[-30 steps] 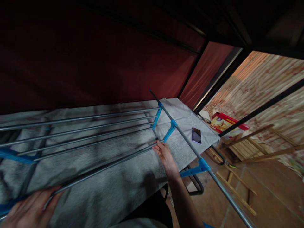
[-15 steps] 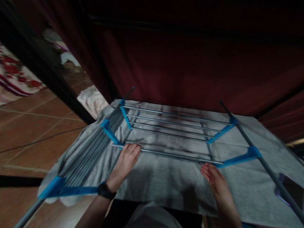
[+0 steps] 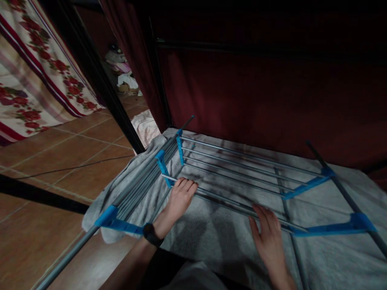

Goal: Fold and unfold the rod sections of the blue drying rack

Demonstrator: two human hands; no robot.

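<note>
A clothes drying rack [image 3: 242, 173] with grey metal rods and blue plastic joints stands in front of me. A grey towel [image 3: 211, 237] lies spread flat under its rods. My left hand [image 3: 180, 196], with a black watch at the wrist, lies on the nearest rod by the left blue joint [image 3: 163, 165], fingers curled over the rod. My right hand [image 3: 267, 237] rests flat on the towel beneath the same rod, fingers stretched toward it.
A dark red curtain [image 3: 256, 92] hangs close behind the rack. A black post [image 3: 99, 84] rises at the left, with a flowered cloth [image 3: 36, 72] beyond it. Brown floor tiles [image 3: 54, 161] lie at the left, with a folded pale cloth [image 3: 146, 127] by the rack's corner.
My view has swung from the rack's right end to its left end. My left hand moved along the near rod to the left joint; my right hand slid left across the towel.
</note>
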